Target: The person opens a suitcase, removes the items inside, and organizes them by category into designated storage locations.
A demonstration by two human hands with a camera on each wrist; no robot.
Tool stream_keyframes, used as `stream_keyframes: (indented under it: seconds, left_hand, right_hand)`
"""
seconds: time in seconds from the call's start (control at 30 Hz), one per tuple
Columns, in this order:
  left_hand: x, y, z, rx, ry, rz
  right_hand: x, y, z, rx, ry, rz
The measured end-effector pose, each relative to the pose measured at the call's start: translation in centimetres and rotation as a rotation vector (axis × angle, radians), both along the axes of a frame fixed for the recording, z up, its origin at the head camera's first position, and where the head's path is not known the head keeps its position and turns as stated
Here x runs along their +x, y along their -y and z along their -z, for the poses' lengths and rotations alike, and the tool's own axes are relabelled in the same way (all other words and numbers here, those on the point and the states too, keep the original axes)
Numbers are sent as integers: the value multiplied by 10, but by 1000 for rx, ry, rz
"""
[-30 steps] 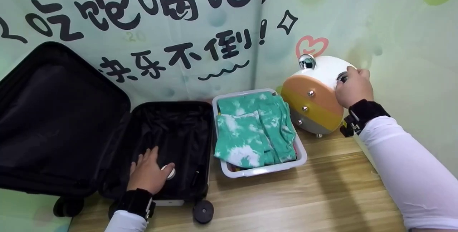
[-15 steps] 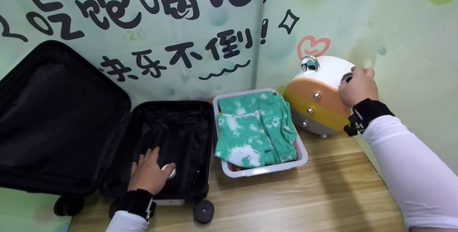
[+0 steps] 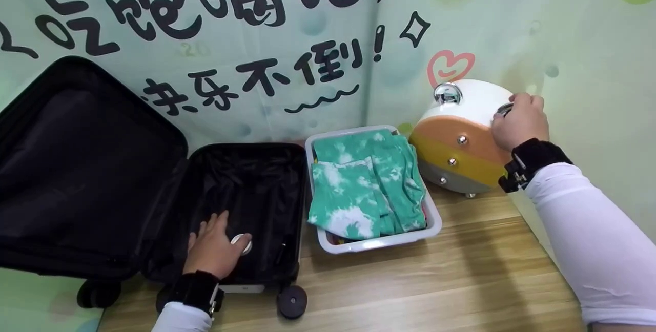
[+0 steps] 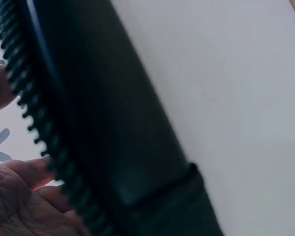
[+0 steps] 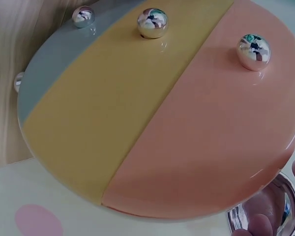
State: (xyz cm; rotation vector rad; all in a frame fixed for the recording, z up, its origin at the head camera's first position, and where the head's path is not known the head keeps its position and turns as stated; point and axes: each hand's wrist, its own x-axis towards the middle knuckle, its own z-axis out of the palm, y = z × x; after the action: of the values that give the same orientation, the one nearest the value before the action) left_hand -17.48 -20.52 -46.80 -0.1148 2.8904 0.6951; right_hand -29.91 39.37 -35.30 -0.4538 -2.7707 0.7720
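My right hand (image 3: 521, 121) grips a silver dome on the upper right of a rounded drawer box (image 3: 484, 97). The box has a white top and glossy orange, yellow and grey drawer fronts with silver knobs. In the right wrist view, the fingertips (image 5: 260, 225) curl over the silver dome (image 5: 271, 200) at the box's edge. My left hand (image 3: 214, 247) lies in the near half of an open black suitcase (image 3: 266, 204), fingers spread. Its thumb overlaps a small round white thing (image 3: 244, 243). In the left wrist view, a dark zippered edge (image 4: 103, 108) hides part of that hand (image 4: 19, 199).
Between suitcase and box stands a white plastic bin (image 3: 379, 244) holding folded green and white tie-dye cloth (image 3: 359, 183). The suitcase lid (image 3: 77, 168) leans open at the left. Behind the wooden table (image 3: 400, 291) hangs a printed curtain (image 3: 318, 106).
The drawer box has shifted to the right and turned slightly, with my right hand moving along on it. My left hand, the suitcase and the bin have stayed in place.
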Motion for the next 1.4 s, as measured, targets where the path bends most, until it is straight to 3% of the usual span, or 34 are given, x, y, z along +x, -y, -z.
stream_keyframes:
  seconds: [1.07,1.4]
  left_hand:
    - [-1,3,4,-9,8,-6]
    - [1,2,6,-9,2,-4]
  right_hand:
    - [-5,-12,1,-11,6,19]
    - [-6,-21,1,-21,-28,19]
